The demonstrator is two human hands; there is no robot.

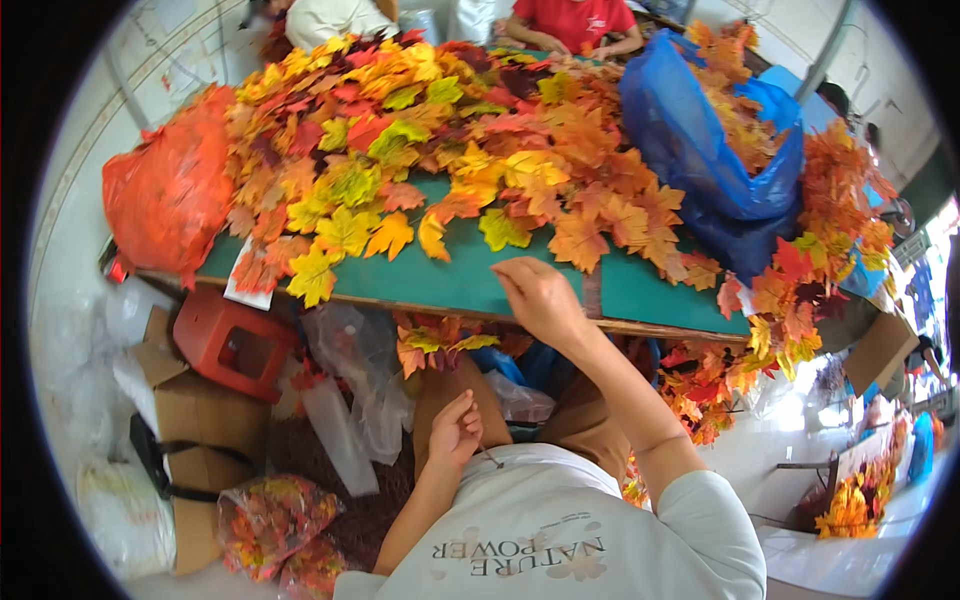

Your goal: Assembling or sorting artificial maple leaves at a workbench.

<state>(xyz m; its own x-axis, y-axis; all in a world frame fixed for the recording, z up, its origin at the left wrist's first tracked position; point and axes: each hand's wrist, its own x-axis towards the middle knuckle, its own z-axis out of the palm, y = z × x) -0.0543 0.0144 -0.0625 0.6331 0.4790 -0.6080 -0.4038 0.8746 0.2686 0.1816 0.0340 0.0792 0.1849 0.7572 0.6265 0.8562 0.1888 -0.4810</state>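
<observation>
My right hand (541, 303) is over the front edge of the green tabletop (650, 290). Its fingers are pinched together, and whatever they hold, if anything, is hidden. Low above my lap, my left hand (456, 430) is curled closed. A thin dark strand (490, 458) shows just beside it; I cannot tell whether the hand grips it. Across the table spreads a large heap of artificial maple leaves (410, 130) in yellow, orange and red. A yellow-green leaf (503, 229) and an orange leaf (577, 241) lie nearest my right hand.
An orange plastic bag (165, 190) stands at the table's left end, a blue bag (690, 150) of leaves at the right. Leaf garlands (790, 290) hang off the right side. Below left are a red stool (235, 340), cardboard box (220, 440) and bagged leaves (275, 520). People sit opposite.
</observation>
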